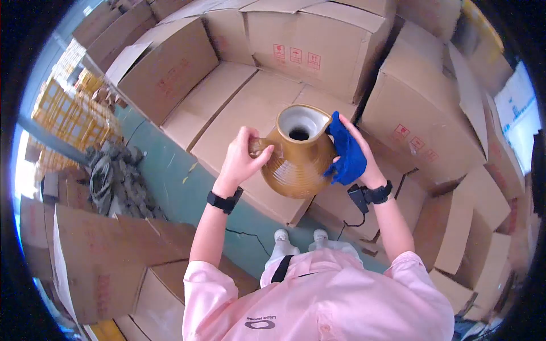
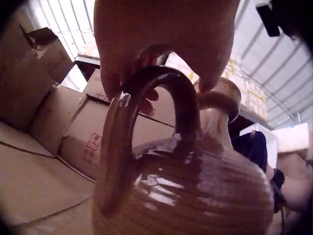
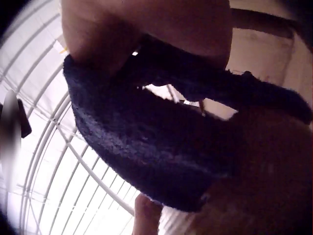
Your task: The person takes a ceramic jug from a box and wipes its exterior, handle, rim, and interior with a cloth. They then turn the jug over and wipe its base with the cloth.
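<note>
A glossy brown ceramic jug (image 1: 296, 173) with a ribbed body and pale inside is held up over the cartons, its mouth tilted toward the head camera. My left hand (image 1: 236, 162) grips the jug's loop handle (image 2: 115, 152), fingers passing through it in the left wrist view. On the opposite side, by the pouring lip, my right hand (image 1: 371, 166) holds a blue cloth (image 1: 348, 156) against the jug. In the right wrist view the cloth (image 3: 127, 132) hangs in folds below the hand (image 3: 146, 22) and hides most of the fingers.
Cardboard cartons (image 1: 313, 51) surround the work on several sides, with flat-topped ones (image 1: 244, 108) under the jug. Open carton flaps (image 1: 472, 221) stick up at right. Grey crumpled sheeting (image 1: 116, 182) lies on the green floor (image 1: 156, 165), near stacked yellow-strapped goods (image 1: 71, 113).
</note>
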Tool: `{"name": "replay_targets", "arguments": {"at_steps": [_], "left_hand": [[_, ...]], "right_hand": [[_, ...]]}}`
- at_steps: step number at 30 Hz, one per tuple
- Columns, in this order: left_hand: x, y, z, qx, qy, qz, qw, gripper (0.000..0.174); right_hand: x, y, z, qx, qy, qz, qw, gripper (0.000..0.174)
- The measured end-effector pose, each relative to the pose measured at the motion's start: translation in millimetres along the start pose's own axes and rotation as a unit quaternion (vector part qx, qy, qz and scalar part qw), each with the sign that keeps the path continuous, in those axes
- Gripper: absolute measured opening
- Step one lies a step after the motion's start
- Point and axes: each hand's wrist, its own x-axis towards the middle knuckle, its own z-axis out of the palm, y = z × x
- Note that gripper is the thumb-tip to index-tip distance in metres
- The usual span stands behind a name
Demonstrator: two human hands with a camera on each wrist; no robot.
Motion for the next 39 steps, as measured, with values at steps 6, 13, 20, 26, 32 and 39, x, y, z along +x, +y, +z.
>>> {"name": "replay_targets", "arguments": {"at_steps": [6, 13, 20, 26, 32, 39], "left_hand": [[-13.1, 4.8, -4.9, -0.113, 0.25, -0.103, 0.956, 0.014], [-28.7, 10.7, -25.6, 0.128, 0.16, -0.028, 0.978, 0.027], [-19.9, 16.1, -10.0, 0.104, 0.147, -0.024, 0.983, 0.032], [0.5, 23.1, 12.3, 0.132, 0.037, -0.017, 0.99, 0.029], [7.0, 19.3, 20.7, 0.145, 0.062, -0.045, 0.986, 0.034], [9.9, 14.7, 21.5, 0.126, 0.06, -0.069, 0.988, 0.032]], "right_hand": [[45.8, -50.9, -12.9, -0.174, -0.088, -0.093, 0.976, 0.095], [88.7, -80.5, 32.4, -0.334, -0.18, -0.225, 0.898, 0.081], [87.2, -58.9, 60.3, -0.564, -0.227, -0.184, 0.773, 0.068], [77.8, -62.5, 58.7, -0.573, -0.234, -0.23, 0.751, 0.062], [85.5, -67.3, 61.3, -0.542, -0.259, -0.245, 0.761, 0.048], [109.6, -73.0, 64.2, -0.544, -0.366, -0.138, 0.742, 0.038]]}}
